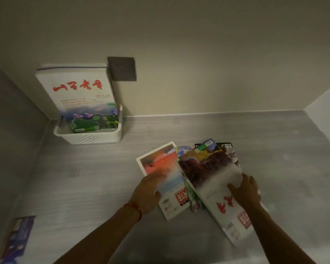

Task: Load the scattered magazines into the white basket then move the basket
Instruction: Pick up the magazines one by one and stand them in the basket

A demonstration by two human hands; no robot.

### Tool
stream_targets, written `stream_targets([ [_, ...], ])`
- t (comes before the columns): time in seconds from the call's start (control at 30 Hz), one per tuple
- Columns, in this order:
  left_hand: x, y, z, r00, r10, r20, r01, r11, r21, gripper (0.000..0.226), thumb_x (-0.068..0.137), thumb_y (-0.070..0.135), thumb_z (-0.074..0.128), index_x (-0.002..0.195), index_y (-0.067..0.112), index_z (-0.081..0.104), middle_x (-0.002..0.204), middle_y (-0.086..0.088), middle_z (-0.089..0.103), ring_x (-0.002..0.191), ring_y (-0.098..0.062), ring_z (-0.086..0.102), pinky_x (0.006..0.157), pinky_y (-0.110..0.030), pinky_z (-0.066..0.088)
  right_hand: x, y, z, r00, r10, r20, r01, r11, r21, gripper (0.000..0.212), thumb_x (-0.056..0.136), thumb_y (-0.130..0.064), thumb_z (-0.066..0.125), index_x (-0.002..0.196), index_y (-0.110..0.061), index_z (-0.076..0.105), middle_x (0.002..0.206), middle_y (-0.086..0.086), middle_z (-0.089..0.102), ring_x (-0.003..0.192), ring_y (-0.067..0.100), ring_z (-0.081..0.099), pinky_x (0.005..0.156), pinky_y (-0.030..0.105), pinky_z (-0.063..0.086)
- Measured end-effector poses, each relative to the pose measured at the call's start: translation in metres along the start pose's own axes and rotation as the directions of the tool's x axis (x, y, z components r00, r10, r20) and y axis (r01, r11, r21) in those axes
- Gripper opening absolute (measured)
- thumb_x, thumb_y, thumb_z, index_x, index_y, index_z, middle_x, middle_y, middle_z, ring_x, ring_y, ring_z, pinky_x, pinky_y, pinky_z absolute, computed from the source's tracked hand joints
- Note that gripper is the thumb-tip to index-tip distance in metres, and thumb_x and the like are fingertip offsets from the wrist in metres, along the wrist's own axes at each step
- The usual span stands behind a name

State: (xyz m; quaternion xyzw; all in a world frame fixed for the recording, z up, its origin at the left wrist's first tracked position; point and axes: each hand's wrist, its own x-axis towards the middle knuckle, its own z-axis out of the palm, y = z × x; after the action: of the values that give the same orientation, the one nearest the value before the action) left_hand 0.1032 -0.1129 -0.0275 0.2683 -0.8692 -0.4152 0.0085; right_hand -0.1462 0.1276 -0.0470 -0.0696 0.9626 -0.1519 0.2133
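A white perforated basket point(95, 137) stands at the back left against the wall, with magazines point(78, 96) upright in it, the front one white with red script. A loose pile of magazines lies at centre right on the grey surface. My left hand point(148, 195) grips the left edge of a magazine with an orange and blue cover point(160, 164). My right hand point(245, 191) rests with spread fingers on the top magazine point(211, 168), which has a brown landscape and red script. Other magazines point(208, 144) peek out from under these two.
A grey wall socket point(121, 68) sits behind the basket. A purple leaflet point(17, 239) lies at the front left edge. Walls close in the surface at the left, back and right. Bare grey surface lies between the basket and the pile.
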Motion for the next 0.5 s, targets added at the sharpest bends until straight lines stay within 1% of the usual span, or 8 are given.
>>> stream_targets([
  [0.1,0.004,0.012,0.027,0.989,-0.109,0.102,0.096,0.987,0.126,0.066,0.086,0.012,0.056,0.148,0.026,0.037,0.159,0.002,0.029,0.147,-0.017,0.024,0.122,-0.031,0.02,0.005,0.028,-0.005,0.996,-0.007,0.089,0.009,1.0,-0.018,0.087,0.077,-0.055,0.072,0.142,-0.013,0.032,0.141,0.015,0.039,0.132,0.037,0.038,0.104,0.057,0.036],
  [0.17,0.007,0.02,0.039,0.98,-0.17,0.108,0.154,0.978,0.143,0.067,0.087,0.014,0.056,0.149,0.028,0.035,0.16,0.0,0.027,0.148,-0.019,0.023,0.122,-0.034,0.02,0.007,0.037,-0.004,0.998,-0.026,0.052,0.031,0.995,-0.094,0.09,0.071,-0.061,0.073,0.139,-0.017,0.032,0.135,0.015,0.043,0.126,0.037,0.041,0.102,0.055,0.034],
  [0.23,0.012,0.03,0.047,0.977,-0.187,0.101,0.17,0.972,0.16,0.066,0.088,0.014,0.056,0.149,0.028,0.035,0.159,-0.002,0.028,0.147,-0.021,0.024,0.121,-0.036,0.022,0.008,0.038,-0.006,0.999,-0.048,-0.013,0.045,0.986,-0.161,0.08,0.072,-0.057,0.074,0.13,-0.017,0.037,0.125,0.014,0.046,0.118,0.035,0.046,0.099,0.052,0.038],
  [0.3,0.015,0.041,0.05,0.981,-0.179,0.081,0.165,0.974,0.153,0.065,0.088,0.012,0.056,0.148,0.026,0.037,0.157,-0.004,0.032,0.145,-0.023,0.028,0.12,-0.037,0.026,0.011,0.038,-0.015,0.991,-0.121,-0.061,0.115,0.989,-0.091,0.048,0.084,-0.042,0.066,0.12,-0.016,0.049,0.112,0.009,0.051,0.102,0.028,0.056,0.09,0.049,0.05],
  [0.37,0.018,0.056,0.047,0.989,-0.144,0.043,0.137,0.981,0.138,0.065,0.088,0.009,0.056,0.147,0.026,0.036,0.156,-0.004,0.035,0.144,-0.023,0.031,0.12,-0.036,0.028,0.01,0.037,-0.032,0.967,-0.253,-0.035,0.255,0.958,0.13,0.017,0.095,-0.027,0.055,0.111,-0.021,0.054,0.097,0.0,0.063,0.082,0.018,0.067,0.071,0.042,0.061],
  [0.43,0.024,0.076,0.039,0.997,-0.023,-0.07,0.031,0.992,0.123,0.07,0.086,0.007,0.059,0.146,0.032,0.035,0.153,-0.002,0.038,0.142,-0.021,0.034,0.117,-0.029,0.03,0.009,0.032,-0.06,0.892,-0.451,-0.034,0.441,0.853,0.279,0.013,0.097,-0.028,0.054,0.108,-0.032,0.057,0.085,-0.008,0.07,0.071,0.007,0.071,0.058,0.023,0.06],
  [0.47,0.029,0.089,0.033,0.988,0.062,-0.143,-0.044,0.991,0.128,0.072,0.085,0.006,0.061,0.146,0.034,0.033,0.153,-0.002,0.038,0.14,-0.02,0.037,0.115,-0.026,0.029,0.008,0.024,-0.077,0.834,-0.549,-0.051,0.535,0.784,0.315,0.013,0.095,-0.034,0.055,0.105,-0.039,0.059,0.086,-0.012,0.072,0.071,0.001,0.071,0.056,0.015,0.056],
  [0.5,0.034,0.102,0.026,0.967,0.147,-0.207,-0.116,0.981,0.158,0.075,0.085,0.008,0.062,0.148,0.033,0.03,0.155,-0.003,0.034,0.14,-0.021,0.037,0.116,-0.029,0.03,0.007,0.013,-0.096,0.773,-0.631,-0.066,0.613,0.718,0.328,0.014,0.091,-0.04,0.056,0.103,-0.041,0.063,0.088,-0.018,0.072,0.072,-0.004,0.07,0.057,0.009,0.052],
])
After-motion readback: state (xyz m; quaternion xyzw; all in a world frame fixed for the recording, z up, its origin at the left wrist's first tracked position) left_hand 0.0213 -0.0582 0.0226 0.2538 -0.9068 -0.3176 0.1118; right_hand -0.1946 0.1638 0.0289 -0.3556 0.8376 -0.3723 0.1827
